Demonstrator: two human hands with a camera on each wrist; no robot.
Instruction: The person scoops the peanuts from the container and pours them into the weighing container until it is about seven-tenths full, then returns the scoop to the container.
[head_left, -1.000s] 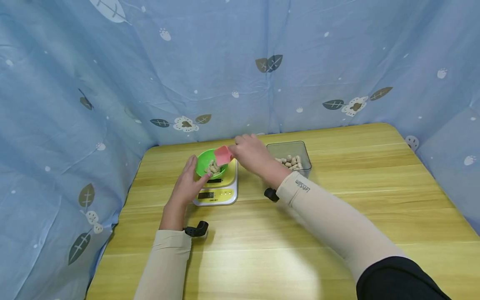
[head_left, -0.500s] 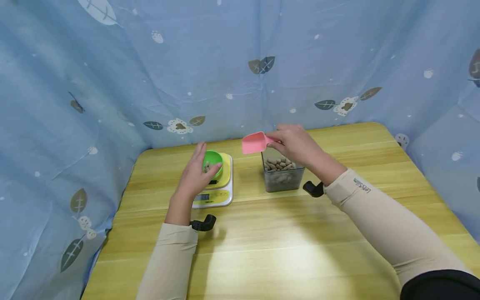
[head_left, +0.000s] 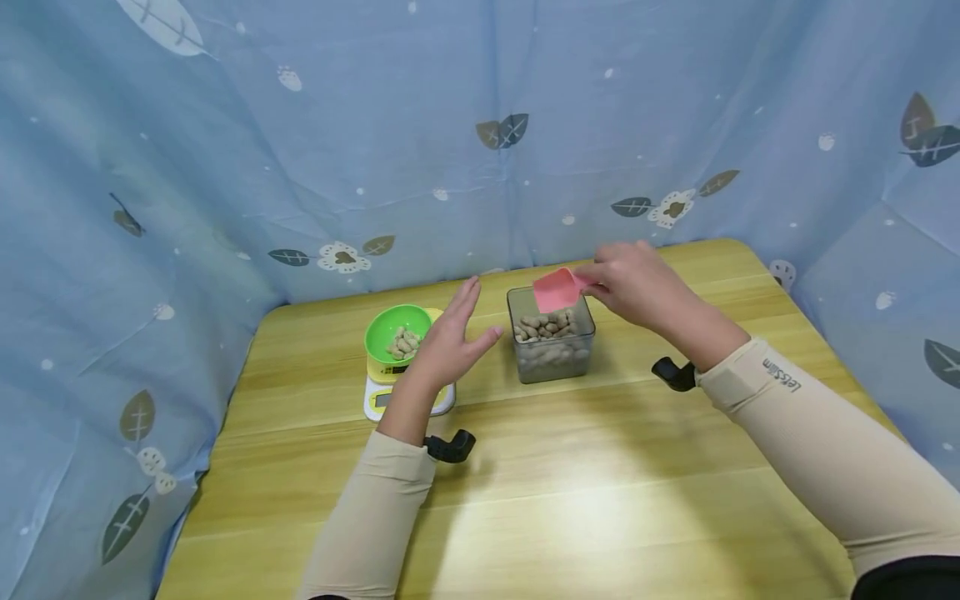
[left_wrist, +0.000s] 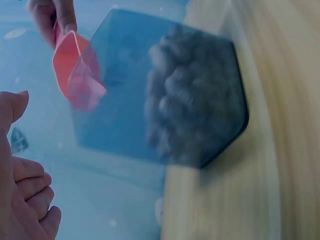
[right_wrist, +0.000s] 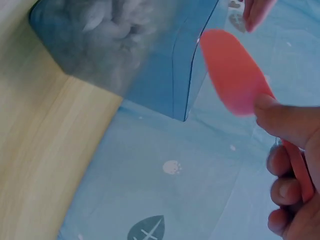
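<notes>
In the head view my right hand (head_left: 637,283) grips the handle of a pink scoop (head_left: 557,289), held over a see-through grey bin (head_left: 555,371) of peanuts (head_left: 545,326). The right wrist view shows thumb and curled fingers round the scoop's handle. My left hand (head_left: 450,342) hovers between the bin and a kitchen scale (head_left: 372,398), fingers extended and thumb spread, holding nothing. A green bowl (head_left: 378,332) with some peanuts (head_left: 405,342) sits on the scale, left of that hand. Part of the scale is hidden behind the left hand and wrist.
All of this stands on a wood-grain table (head_left: 570,467). A blue patterned curtain (head_left: 420,125) hangs along its back and sides. Each wrist wears a black camera mount, the left one (head_left: 450,447) just above the tabletop.
My right hand has carried the scoop rightward from above the green bowl to above the bin. The left hand has let go of the bowl's side and moved right towards the bin.
</notes>
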